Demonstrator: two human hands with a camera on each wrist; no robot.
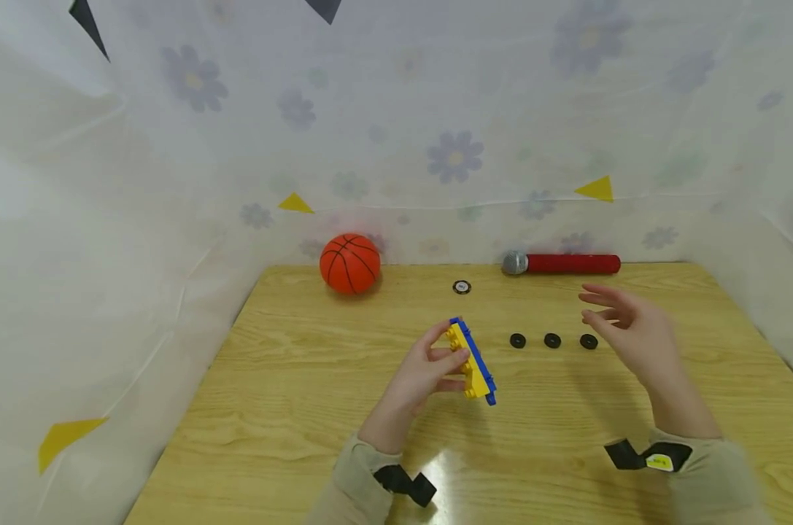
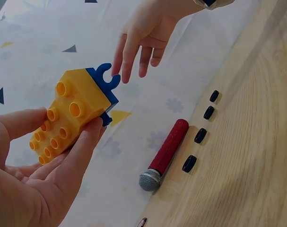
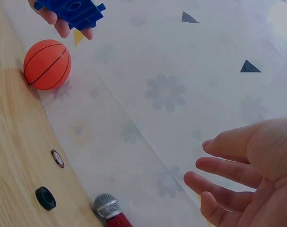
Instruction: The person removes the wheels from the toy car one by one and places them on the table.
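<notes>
My left hand (image 1: pixel 429 372) grips a yellow and blue block piece (image 1: pixel 473 362) above the middle of the wooden table (image 1: pixel 291 394). In the left wrist view the yellow studded block (image 2: pixel 67 113) sits between thumb and fingers, its blue base (image 2: pixel 104 80) ending in a clip. The blue base (image 3: pixel 72 10) also shows at the top of the right wrist view. My right hand (image 1: pixel 622 328) hovers to the right with fingers spread and relaxed, holding nothing; in the right wrist view the right hand (image 3: pixel 238 175) is empty. Three black wheels (image 1: pixel 552 340) lie in a row just left of it.
An orange basketball (image 1: pixel 350 263) rests at the back left of the table. A red microphone (image 1: pixel 560 263) lies along the back edge. A small round disc (image 1: pixel 462 287) lies between them. A floral cloth (image 1: pixel 435 131) walls the table on three sides.
</notes>
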